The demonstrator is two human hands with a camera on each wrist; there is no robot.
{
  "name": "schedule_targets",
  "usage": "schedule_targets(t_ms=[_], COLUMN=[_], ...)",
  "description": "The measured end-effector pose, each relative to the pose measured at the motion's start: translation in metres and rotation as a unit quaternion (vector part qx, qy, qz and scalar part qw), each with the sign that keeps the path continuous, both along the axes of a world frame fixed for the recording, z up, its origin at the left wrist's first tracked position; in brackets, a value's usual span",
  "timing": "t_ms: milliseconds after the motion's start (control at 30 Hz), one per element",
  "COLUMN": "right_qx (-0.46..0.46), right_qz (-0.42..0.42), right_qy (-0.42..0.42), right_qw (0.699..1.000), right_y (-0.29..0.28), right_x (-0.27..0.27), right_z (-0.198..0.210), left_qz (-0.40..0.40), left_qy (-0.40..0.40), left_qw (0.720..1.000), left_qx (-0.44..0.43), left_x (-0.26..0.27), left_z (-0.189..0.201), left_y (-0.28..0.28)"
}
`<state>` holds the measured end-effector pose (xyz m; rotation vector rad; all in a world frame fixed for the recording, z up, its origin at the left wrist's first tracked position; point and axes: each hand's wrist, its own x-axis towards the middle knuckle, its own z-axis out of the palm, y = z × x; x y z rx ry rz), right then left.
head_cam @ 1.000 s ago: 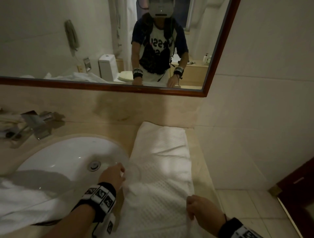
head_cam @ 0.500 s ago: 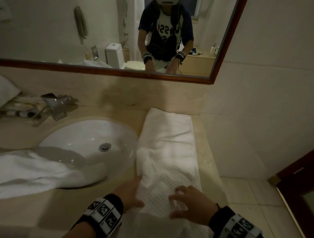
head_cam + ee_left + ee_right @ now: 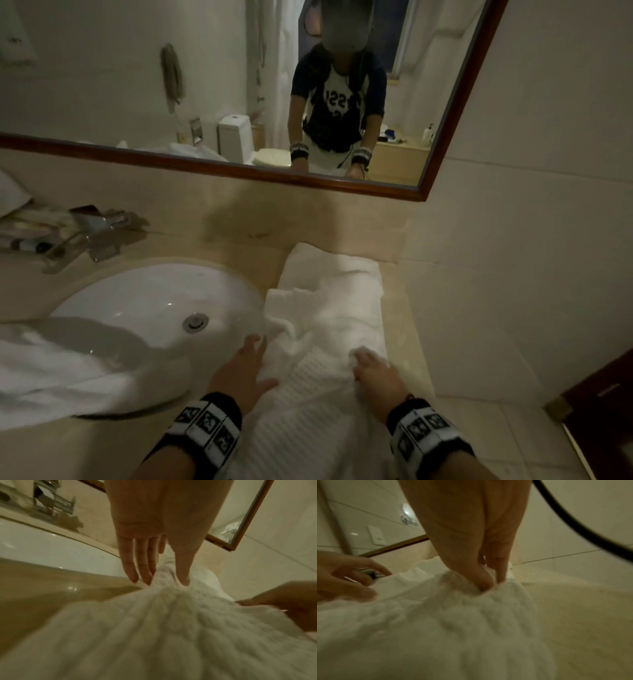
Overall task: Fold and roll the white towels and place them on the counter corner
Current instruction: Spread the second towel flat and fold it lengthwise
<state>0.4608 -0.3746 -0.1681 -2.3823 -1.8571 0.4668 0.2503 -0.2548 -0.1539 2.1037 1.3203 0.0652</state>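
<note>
Beige stone counter, white towel under both hands

Beige polished counter (image 3: 404, 308) runs along a tiled wall, with a white oval sink (image 3: 144, 308) set into it on the left. Chrome tap (image 3: 92, 236) sits behind the sink, some blurred toiletries beside it at far left. Dark wood-framed mirror (image 3: 445, 113) hangs above; it reflects a toilet, a wall phone and the person bent over the counter. Tiled floor and a dark door edge show at lower right.

White towel (image 3: 329, 329) lies as a long strip on the counter right of the sink, far end near the back wall by the corner, near end running off the bottom of the head view. It is bunched and wrinkled in the middle. Second towel (image 3: 51, 373) drapes over the sink's left rim.

Left hand (image 3: 245, 371): fingers straight, tips pressing the strip's left edge. Right hand (image 3: 376, 373): thumb and fingers pinching a ridge of cloth near the right edge.

Both wrist views are blurred; weave detail is lost up close. Near end of the strip is cut off. Right fingertips are partly buried in cloth.
</note>
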Motion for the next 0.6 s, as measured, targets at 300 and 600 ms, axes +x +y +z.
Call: schedule_targets(t_ms=[300, 600], right_qx=[-0.004, 0.235], right_qz=[0.155, 0.068], right_qy=[0.035, 0.147], right_qw=[0.987, 0.958], right_y=[-0.068, -0.093], right_x=[-0.056, -0.049], right_z=[0.011, 0.035], left_qz=[-0.047, -0.133], left_qy=[0.011, 0.069], left_qw=[0.997, 0.982], left_qx=[-0.065, 0.119], left_x=[-0.055, -0.085], left_z=[-0.004, 0.038], left_y=[-0.062, -0.104])
